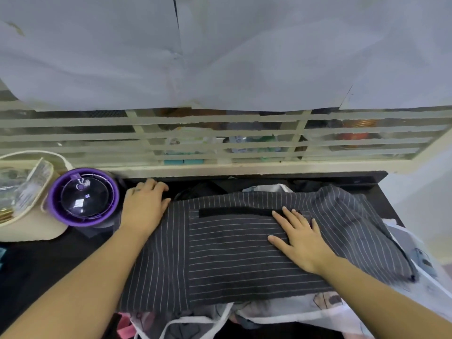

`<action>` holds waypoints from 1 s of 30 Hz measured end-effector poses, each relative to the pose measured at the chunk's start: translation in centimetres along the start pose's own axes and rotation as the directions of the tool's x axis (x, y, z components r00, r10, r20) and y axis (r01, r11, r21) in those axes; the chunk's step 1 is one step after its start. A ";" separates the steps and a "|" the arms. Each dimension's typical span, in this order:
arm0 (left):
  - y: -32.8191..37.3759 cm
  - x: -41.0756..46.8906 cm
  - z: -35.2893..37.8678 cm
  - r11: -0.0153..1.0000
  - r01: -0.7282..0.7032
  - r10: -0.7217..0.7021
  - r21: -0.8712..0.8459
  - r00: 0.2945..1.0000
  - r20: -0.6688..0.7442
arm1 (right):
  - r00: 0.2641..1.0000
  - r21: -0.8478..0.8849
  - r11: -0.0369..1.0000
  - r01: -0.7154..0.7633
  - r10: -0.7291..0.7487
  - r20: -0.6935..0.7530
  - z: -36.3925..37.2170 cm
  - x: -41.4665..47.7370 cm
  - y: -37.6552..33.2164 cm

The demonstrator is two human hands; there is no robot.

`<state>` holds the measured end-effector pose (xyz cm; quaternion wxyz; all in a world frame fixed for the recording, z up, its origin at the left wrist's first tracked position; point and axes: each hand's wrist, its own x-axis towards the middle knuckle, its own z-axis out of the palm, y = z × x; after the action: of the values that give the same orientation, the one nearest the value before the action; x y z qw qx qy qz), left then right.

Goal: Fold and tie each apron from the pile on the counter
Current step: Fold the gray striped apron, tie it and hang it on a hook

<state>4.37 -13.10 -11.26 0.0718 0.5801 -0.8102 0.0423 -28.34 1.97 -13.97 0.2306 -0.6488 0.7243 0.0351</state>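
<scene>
A dark grey pinstriped apron (220,253) lies spread over the black counter (36,265), with a pocket panel and a black band near its top. My right hand (300,238) presses flat on the apron's right half, fingers straight. My left hand (144,204) rests at the apron's upper left edge; its fingers bend over the fabric edge, and I cannot make out whether they hold it. Beneath it lies a pile of light printed aprons (293,311) with white ties (195,321) hanging at the front.
A purple-rimmed round container (83,196) with a clear domed lid stands left of my left hand. A cream bag (27,216) sits further left. A barred window frame (220,143) and pale sheeting run behind the counter.
</scene>
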 end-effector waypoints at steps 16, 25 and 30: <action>17.6 -7.0 2.1 0.951 -0.165 0.297 -0.261 0.721 0.626 | 0.763 0.306 0.746 -0.592 0.641 -0.087 0.4 -6.7 12.3; 19.0 -6.4 3.3 0.979 -0.127 0.205 -0.161 0.653 0.729 | 0.660 0.458 0.626 -0.631 0.744 -0.108 -1.6 -5.4 14.2; 19.2 -6.4 3.5 0.982 -0.131 0.190 -0.137 0.643 0.742 | 0.691 0.458 0.684 -0.568 0.698 -0.185 -3.0 -2.2 14.8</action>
<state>-12.02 -1.46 -15.49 -0.2528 0.4686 -0.8164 -0.2236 -43.20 5.29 -14.10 0.1889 -0.2930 0.9273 -0.1360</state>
